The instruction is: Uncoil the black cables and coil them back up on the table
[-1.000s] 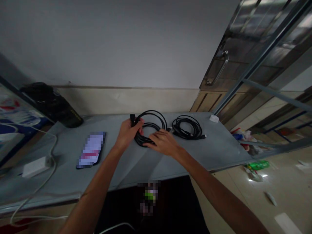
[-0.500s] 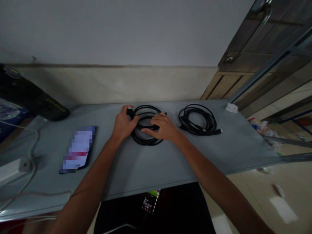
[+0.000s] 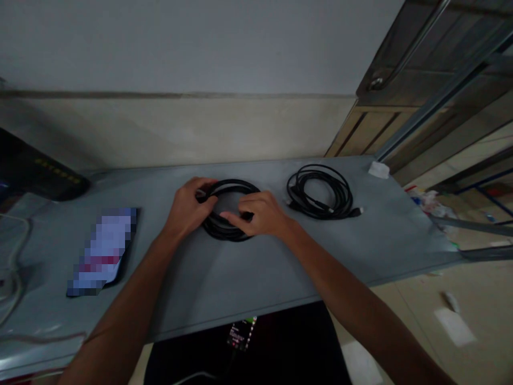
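A coiled black cable (image 3: 232,188) lies on the grey table (image 3: 248,267) in front of me. My left hand (image 3: 186,206) grips the coil's left side, fingers curled over the strands and a plug end. My right hand (image 3: 258,214) pinches the strands at the coil's front right. A second coiled black cable (image 3: 320,191) lies flat to the right, untouched, its plug end pointing right.
A phone with a blurred screen (image 3: 102,251) lies at the left. A long black object (image 3: 36,171) sits at the far left near the wall. A small white item (image 3: 379,169) rests at the table's right corner. Door and littered floor lie to the right.
Both hands have stayed on the coil and drawn it slightly toward me; the coil looks tighter. The view has shifted left and down.
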A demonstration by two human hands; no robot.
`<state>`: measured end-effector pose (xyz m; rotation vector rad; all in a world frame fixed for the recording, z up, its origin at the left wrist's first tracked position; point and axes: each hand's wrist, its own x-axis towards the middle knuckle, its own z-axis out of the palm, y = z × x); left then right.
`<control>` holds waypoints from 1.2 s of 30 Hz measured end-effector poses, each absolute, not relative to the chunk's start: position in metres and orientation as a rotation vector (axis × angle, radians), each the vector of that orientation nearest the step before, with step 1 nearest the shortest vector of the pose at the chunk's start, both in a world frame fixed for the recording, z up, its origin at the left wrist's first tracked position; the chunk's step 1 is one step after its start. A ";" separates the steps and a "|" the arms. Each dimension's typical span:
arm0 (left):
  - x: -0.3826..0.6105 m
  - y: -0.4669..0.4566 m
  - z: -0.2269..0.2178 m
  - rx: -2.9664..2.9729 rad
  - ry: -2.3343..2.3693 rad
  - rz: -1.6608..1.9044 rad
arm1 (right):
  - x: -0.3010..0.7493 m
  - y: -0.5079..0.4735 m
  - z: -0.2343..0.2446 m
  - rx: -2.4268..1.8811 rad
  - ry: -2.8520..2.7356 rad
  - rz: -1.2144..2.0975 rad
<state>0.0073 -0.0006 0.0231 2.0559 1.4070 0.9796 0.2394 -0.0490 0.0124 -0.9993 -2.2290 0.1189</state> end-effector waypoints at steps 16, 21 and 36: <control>0.008 0.002 0.022 1.909 1.575 1.304 | 0.245 -0.040 0.015 -0.931 -1.846 0.004; 0.008 0.003 0.023 1.858 1.562 1.466 | 0.245 -0.039 0.012 -0.885 -1.798 -0.009; 0.010 -0.003 0.031 1.800 1.577 1.590 | 0.249 -0.036 0.011 -0.983 -1.662 -0.026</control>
